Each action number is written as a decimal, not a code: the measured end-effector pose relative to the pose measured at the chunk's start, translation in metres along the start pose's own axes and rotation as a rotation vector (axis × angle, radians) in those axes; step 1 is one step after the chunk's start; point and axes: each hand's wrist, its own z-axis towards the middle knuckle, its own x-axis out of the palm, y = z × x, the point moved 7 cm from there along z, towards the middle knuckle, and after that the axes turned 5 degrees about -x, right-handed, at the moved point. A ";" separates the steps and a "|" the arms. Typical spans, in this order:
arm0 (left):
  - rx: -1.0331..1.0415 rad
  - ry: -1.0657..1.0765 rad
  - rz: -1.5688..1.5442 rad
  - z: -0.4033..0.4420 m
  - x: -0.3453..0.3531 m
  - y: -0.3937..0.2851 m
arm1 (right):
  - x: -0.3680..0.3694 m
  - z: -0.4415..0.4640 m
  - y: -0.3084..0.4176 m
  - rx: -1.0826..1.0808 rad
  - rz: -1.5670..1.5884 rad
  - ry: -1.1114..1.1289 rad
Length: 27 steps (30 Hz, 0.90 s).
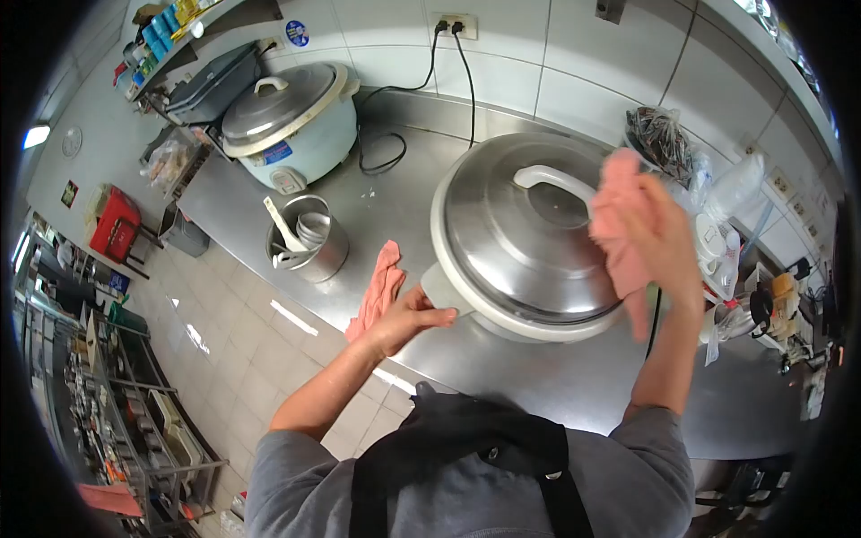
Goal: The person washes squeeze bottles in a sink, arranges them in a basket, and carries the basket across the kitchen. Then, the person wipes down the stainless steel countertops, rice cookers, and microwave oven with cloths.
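A large rice cooker (437, 202) with a domed steel lid (502, 229) stands in front of me on the steel counter. My left hand (404, 325) grips its side handle (441, 289), thumb stretched along the near side. In my right hand (662, 238) is a pink cloth (619, 224), slightly blurred, at the right side of the lid by the white lid handle (554, 179). The cloth covers part of that lid edge, and I cannot make out exactly where it touches. A second pink cloth (381, 285) lies crumpled beside my left hand.
Left of the cooker stands a steel pot (327, 255) holding a white paddle (285, 226) and cups. Behind it is another rice cooker (309, 134). Black cords (468, 81) run down from a wall outlet. Bags and utensils (717, 242) crowd the right side.
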 end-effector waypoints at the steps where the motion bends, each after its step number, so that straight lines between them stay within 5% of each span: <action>1: 0.003 -0.009 -0.015 -0.004 0.015 0.002 | 0.020 0.001 0.015 -0.064 -0.190 0.116; 5: 0.074 -0.032 -0.049 -0.007 0.053 0.023 | 0.079 -0.001 0.014 -0.151 -0.667 0.405; 9: 0.122 0.084 -0.023 -0.006 0.055 0.029 | 0.083 -0.025 0.000 -0.466 -0.720 0.321; 11: 0.124 0.155 0.029 -0.011 0.030 0.042 | 0.065 -0.039 0.040 0.069 -0.462 0.604; 13: 0.326 0.076 0.406 -0.035 -0.006 0.032 | 0.063 -0.082 0.083 0.296 -0.305 0.923; 15: 0.303 -0.131 0.463 -0.056 -0.071 0.039 | 0.063 -0.125 0.079 0.191 -0.346 1.011; 18: 0.383 -0.473 0.423 -0.086 -0.193 0.064 | 0.116 -0.160 0.067 0.173 -0.492 0.795; 20: 0.236 -0.645 -0.053 -0.114 -0.253 0.071 | 0.169 -0.174 0.049 0.242 -0.621 0.681; 26: 0.267 -0.763 -0.279 -0.118 -0.378 0.057 | 0.332 -0.207 -0.025 0.334 -0.594 0.392; 27: 0.273 -0.796 -0.240 -0.112 -0.395 0.056 | 0.349 -0.208 -0.034 0.222 -0.742 0.338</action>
